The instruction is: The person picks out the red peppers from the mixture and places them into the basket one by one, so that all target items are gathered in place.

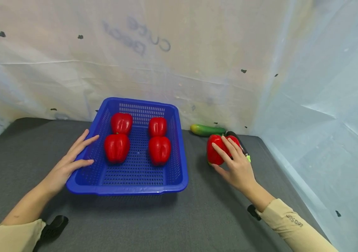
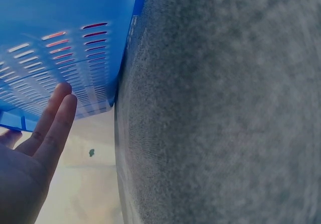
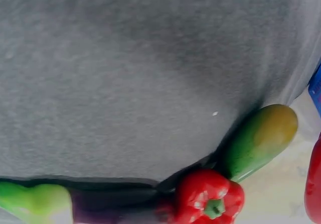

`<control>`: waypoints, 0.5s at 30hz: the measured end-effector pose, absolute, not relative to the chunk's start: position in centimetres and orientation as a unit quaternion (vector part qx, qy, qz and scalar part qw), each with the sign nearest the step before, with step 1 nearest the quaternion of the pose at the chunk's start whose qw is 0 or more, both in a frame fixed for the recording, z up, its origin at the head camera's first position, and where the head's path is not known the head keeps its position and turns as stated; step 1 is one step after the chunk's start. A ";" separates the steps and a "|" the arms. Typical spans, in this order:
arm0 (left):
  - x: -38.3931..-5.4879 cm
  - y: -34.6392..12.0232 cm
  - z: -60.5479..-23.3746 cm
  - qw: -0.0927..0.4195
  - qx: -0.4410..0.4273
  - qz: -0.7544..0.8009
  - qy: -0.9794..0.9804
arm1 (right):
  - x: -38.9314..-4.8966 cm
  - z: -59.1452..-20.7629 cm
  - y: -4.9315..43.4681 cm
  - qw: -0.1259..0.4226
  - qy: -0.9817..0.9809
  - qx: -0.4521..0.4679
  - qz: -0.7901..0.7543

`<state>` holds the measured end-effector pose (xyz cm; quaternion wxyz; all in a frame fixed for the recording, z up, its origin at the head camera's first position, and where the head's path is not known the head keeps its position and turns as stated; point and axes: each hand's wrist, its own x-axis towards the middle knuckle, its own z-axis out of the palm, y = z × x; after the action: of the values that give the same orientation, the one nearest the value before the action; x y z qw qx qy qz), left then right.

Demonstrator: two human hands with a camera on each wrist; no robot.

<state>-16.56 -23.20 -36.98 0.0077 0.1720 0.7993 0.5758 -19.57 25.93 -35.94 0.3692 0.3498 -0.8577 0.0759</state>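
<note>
The left hand (image 1: 63, 168) is at the left side of the basket (image 1: 128, 190), its fingers straight and spread, with the thumb and some fingertips over the rim. In the left wrist view, two fingers lie along the slotted outer wall. The basket stands left of the middle of the bench (image 1: 198, 224), toward the back edge.

It carries four red peppers in two pairs. By its left wall are the far-left pepper (image 1: 121, 123) and the near-left pepper (image 1: 117, 148); to the right, the far-right pepper (image 1: 157, 126) and the near-right pepper (image 1: 159, 150).

The right hand (image 1: 240, 171) grips the held pepper (image 1: 215, 151), fingers somewhat spread over its top and thumb on its near side. This pepper is near the bench's back right corner; whether it touches the bench, I cannot tell.

Just behind that hand is the loose pepper (image 3: 205, 194), its green stem showing in the right wrist view, between the eggplant (image 3: 120, 202) and the cucumber (image 1: 205, 130). The cucumber lies along the back edge, before the pale sheet (image 1: 198, 52), and the eggplant slants toward the right edge, green end nearer the person.
</note>
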 end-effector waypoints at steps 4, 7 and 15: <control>-16.5 -23.2 -36.9 0.011 0.169 0.575 0.800 | -19.6 -35.7 25.3 0.370 -0.850 0.366 0.077; -16.5 -23.1 -36.9 0.013 0.170 0.576 0.799 | -19.5 -35.5 24.7 0.361 -0.853 0.370 0.072; -16.5 -23.1 -36.9 0.007 0.171 0.576 0.799 | -19.8 -34.8 23.0 0.364 -0.845 0.386 0.075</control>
<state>-16.49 -23.15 -36.89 0.0070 0.1714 0.7990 0.5764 -19.82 22.96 -34.84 0.3639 0.3856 -0.8446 0.0748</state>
